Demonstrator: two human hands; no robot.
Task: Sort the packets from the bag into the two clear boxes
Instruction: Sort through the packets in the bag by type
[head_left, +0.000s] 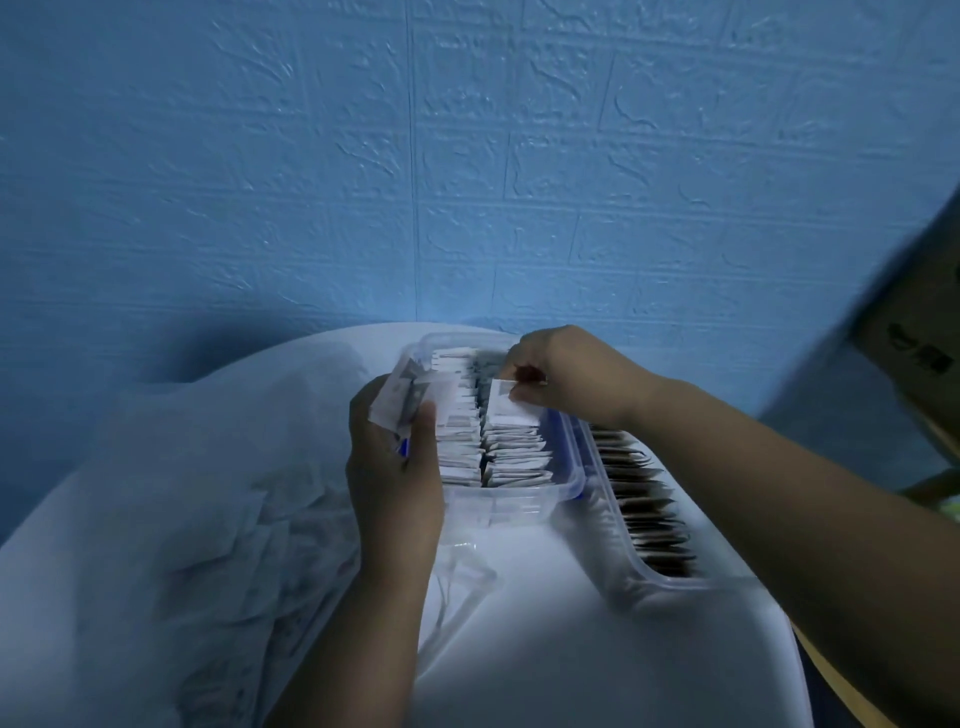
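A clear box (563, 480) in the middle of the round white table holds two rows of white packets standing on edge. My right hand (566, 374) pinches one white packet (506, 402) at the far end of the right row. My left hand (395, 457) grips a small stack of white packets (400, 397) just left of this box. A second clear box (631, 569) lies to the right, filled with a row of dark packets (649, 504). The translucent white bag (208, 493) with more packets lies on the left of the table.
The white table's rim (779, 613) curves close on the right and near side. A blue textured wall stands right behind the table. A brown cardboard box (914, 332) is at the right edge. A clear lid (462, 577) lies on the table in front of the first box.
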